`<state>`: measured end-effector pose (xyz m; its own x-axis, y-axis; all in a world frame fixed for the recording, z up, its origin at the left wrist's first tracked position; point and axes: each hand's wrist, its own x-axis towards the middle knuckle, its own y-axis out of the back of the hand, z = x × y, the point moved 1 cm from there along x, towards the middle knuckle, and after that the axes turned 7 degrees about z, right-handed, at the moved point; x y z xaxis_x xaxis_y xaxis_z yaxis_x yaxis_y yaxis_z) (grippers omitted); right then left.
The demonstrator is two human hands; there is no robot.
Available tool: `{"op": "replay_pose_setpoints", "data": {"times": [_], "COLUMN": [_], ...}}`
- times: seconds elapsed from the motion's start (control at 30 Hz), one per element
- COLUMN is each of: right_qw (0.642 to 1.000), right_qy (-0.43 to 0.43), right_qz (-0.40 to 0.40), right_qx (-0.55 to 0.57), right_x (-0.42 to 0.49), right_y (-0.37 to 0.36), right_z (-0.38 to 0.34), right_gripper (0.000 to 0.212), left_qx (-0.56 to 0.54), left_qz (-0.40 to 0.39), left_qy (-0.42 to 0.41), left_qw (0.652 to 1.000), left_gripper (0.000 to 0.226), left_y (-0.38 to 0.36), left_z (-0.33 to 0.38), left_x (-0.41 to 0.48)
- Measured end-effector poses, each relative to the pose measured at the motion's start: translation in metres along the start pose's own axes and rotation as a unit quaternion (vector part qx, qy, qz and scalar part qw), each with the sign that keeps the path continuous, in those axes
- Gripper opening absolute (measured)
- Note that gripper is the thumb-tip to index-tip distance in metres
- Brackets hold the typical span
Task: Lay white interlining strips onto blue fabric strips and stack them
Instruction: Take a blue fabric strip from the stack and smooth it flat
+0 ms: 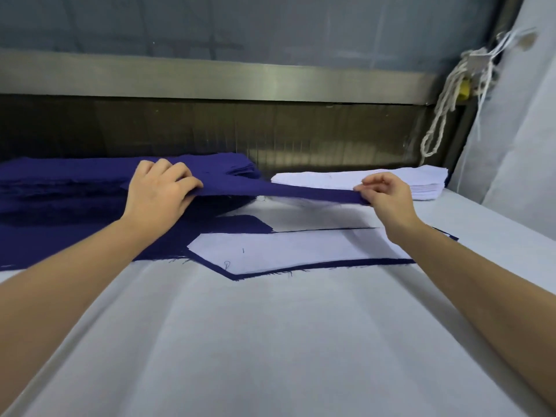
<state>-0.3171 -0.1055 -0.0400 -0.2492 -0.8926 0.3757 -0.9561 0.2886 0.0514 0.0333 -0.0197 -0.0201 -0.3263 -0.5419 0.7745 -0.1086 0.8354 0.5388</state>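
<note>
Between the two grips a blue strip point(282, 191) hangs taut, left hand point(159, 191) clutching one end, right hand point(388, 195) pinching the other, likely to keep it flat. Below the grips waits a finished strip with its white lining point(288, 251); beyond the right hand, the white pile point(391, 179).

A blue strip point(270, 189) hangs stretched above the pale table point(270, 341), the left hand point(159, 191) gripping its end at ten o'clock over the blue pile point(60, 182), the right hand point(388, 194) pinching the other end at two o'clock beside the white stack point(391, 179), while a white strip point(285, 251) lies on blue cloth point(331, 263) near centre.
</note>
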Motion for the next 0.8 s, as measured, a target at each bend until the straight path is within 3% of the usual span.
{"op": "replay_pose_setpoints", "data": {"times": [0.13, 0.23, 0.4, 0.6, 0.8], "right_qw": [0.996, 0.984, 0.966, 0.988, 0.972], "right_qy": [-0.064, -0.161, -0.246, -0.128, 0.006], "right_qz": [0.055, 0.069, 0.032, 0.038, 0.055], "right_qx": [-0.042, -0.022, 0.068, -0.082, -0.229], "right_x": [0.001, 0.004, 0.001, 0.003, 0.005], "right_y": [0.036, 0.053, 0.065, 0.070, 0.075], "right_z": [0.006, 0.007, 0.005, 0.014, 0.023], "right_gripper": [0.046, 0.072, 0.059, 0.038, 0.021], "left_qx": [-0.025, -0.043, -0.063, -0.073, -0.097], "left_qz": [0.040, 0.068, 0.029, -0.057, -0.084], "left_qy": [-0.024, -0.038, 0.013, 0.126, 0.214], "left_qw": [0.999, 0.996, 0.998, 0.988, 0.968], "left_gripper": [0.020, 0.013, 0.029, 0.044, 0.039], "left_y": [0.000, 0.000, -0.003, -0.004, -0.002], "left_z": [0.018, 0.032, 0.041, 0.036, 0.035], "left_x": [-0.004, -0.004, -0.009, -0.023, -0.030]}}
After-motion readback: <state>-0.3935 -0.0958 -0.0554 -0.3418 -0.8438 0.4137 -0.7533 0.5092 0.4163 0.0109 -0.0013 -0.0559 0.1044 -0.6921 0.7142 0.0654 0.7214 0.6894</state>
